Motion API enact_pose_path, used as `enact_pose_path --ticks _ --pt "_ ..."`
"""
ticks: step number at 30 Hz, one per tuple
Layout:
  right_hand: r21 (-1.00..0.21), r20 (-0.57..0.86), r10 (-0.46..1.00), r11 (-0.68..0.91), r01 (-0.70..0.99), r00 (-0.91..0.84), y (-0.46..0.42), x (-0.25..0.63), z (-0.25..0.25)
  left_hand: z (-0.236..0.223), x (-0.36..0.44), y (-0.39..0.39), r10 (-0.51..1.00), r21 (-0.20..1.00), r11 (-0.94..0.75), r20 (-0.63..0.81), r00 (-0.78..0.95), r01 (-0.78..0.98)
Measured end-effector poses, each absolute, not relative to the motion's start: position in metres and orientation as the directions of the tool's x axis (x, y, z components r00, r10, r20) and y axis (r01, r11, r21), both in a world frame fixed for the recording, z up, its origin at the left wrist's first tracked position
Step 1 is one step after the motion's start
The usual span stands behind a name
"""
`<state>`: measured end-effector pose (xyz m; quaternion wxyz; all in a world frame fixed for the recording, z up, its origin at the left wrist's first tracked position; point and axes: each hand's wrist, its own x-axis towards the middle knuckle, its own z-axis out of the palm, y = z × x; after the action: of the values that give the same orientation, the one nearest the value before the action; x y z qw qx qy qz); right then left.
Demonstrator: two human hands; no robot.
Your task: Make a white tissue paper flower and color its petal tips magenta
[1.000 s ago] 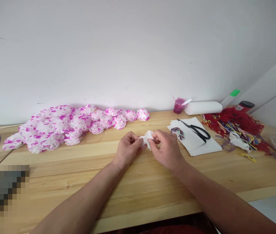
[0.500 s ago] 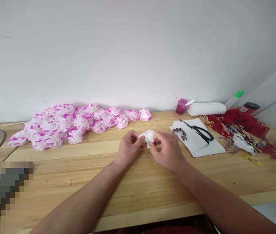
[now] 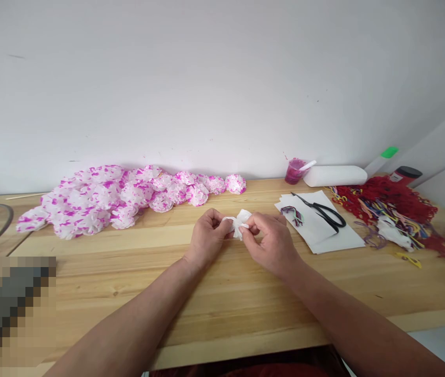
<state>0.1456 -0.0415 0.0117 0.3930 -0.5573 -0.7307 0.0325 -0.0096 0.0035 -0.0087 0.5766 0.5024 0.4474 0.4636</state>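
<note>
Between my hands, above the table, is a small crumpled piece of white tissue paper (image 3: 240, 219) with fanned folds. My left hand (image 3: 208, 234) pinches its left side between thumb and fingers. Thumb and index finger of my right hand (image 3: 271, 238) grip a fold on the right side. Behind and to the left lies a long heap of white paper flowers (image 3: 100, 199) with magenta edges, and a single paper flower (image 3: 235, 184) ends the row nearest my hands.
To the right, black-handled scissors (image 3: 326, 213) and yarn bits (image 3: 292, 214) lie on white paper sheets (image 3: 312, 238). Behind stand a cup of magenta liquid (image 3: 295, 172) and a white roll (image 3: 336, 176). Red netting and coloured yarn (image 3: 399, 201) pile up at far right.
The tissue has been bunched differently, with a fold now raised on its right side. My fingers have shifted slightly on it; both hands stay in place.
</note>
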Motion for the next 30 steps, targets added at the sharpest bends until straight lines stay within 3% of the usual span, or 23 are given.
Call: enact_pose_path --ticks 6,10,17,24,30 --pt "-0.474 0.555 0.829 0.381 0.794 -0.067 -0.0404 0.1471 0.0109 -0.0003 -0.0108 -0.0007 0.942 0.996 -0.004 0.033 0.334 -0.086" --pt "-0.464 0.543 0.835 0.389 0.795 -0.092 -0.0402 0.1485 0.0094 -0.001 -0.0105 -0.0001 0.962 0.998 0.036 -0.019 0.271 -0.06" --pt "-0.496 0.518 0.85 0.388 0.777 -0.094 -0.0408 0.1468 0.0109 -0.008 -0.0089 0.0017 0.962 0.951 0.192 -0.134 0.237 -0.243" --pt "-0.513 0.523 0.85 0.372 0.773 -0.062 -0.0416 0.1441 0.0079 -0.0027 -0.0087 0.0007 0.98 0.996 0.076 -0.068 0.185 -0.037" --pt "-0.569 0.486 0.872 0.365 0.737 -0.057 -0.038 0.1469 0.0124 -0.0065 -0.0087 0.0027 0.978 0.993 0.114 -0.106 0.181 -0.033"
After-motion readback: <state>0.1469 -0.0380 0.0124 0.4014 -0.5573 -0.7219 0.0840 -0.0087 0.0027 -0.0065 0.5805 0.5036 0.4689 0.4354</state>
